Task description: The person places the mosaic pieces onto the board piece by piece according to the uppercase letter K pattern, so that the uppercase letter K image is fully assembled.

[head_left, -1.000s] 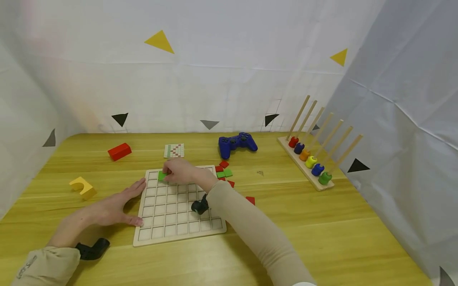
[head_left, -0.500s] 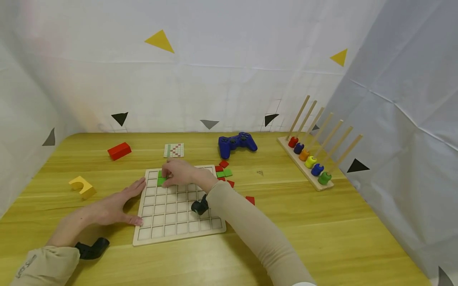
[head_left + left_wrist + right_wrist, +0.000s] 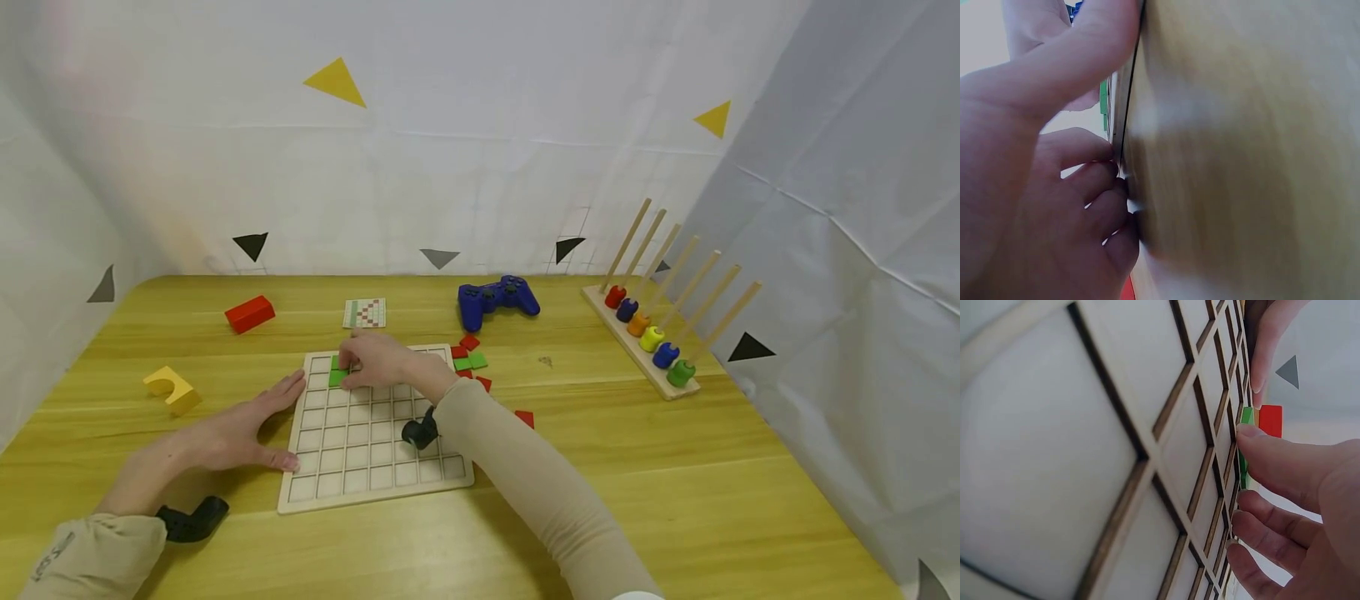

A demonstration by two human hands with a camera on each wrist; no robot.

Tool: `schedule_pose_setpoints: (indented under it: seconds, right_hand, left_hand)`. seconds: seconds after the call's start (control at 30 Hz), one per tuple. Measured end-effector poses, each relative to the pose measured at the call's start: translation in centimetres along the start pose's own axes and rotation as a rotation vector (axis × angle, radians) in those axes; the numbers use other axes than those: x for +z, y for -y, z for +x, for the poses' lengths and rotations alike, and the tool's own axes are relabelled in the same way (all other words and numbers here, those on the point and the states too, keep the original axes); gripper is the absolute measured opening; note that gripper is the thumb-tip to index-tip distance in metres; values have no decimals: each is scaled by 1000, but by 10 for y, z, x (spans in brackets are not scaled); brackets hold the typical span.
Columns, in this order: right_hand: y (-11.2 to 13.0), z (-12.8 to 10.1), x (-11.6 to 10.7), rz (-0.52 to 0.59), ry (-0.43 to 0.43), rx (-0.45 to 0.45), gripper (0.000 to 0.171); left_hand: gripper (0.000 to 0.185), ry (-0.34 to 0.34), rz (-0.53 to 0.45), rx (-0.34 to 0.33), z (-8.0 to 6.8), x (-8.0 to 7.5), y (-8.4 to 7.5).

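Your left hand (image 3: 232, 433) is spread wide along the left side of the gridded board (image 3: 345, 457), gripping nothing, fingers reaching its rim and thumb tip resting on that same edge: a brace, by the look of it, against the board sliding. And over at the far left of the grid, there's your right hand (image 3: 378, 360), fingers bent and thumb touching a green tile; whether it's pinching or simply pressing, I can't tell, with part of the grasp hidden. Two green tiles (image 3: 338, 378) show there, one behind the other in the second column from your left, and that thumb looks well placed for lining one up within its cell. Just beyond the board lies the patterned card (image 3: 365, 313), handy for a glance without lifting your head much. Off to the right, loose red tiles (image 3: 460, 352) and spare green tiles (image 3: 477, 360) lie by the board's edge, on your right hand's side, so the reach is short. The blue controller (image 3: 498, 302), peg rack (image 3: 622, 329), red block (image 3: 250, 314) and yellow arch (image 3: 172, 392) all sit apart from the board, leaving your arms room.
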State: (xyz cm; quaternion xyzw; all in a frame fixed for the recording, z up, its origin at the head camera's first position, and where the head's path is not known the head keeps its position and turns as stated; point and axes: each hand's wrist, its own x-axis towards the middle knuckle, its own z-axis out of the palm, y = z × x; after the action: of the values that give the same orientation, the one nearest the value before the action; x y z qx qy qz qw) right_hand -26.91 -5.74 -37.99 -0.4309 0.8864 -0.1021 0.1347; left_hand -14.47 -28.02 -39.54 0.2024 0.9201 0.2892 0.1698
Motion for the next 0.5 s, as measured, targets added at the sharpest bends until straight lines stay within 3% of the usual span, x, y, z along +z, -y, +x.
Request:
schedule_pose_setpoints:
  seconds: [0.5]
  right_hand:
    - [0,-3,-1,48,-6,8,29]
  left_hand:
    - [112,-7,4,7,0,0,-1]
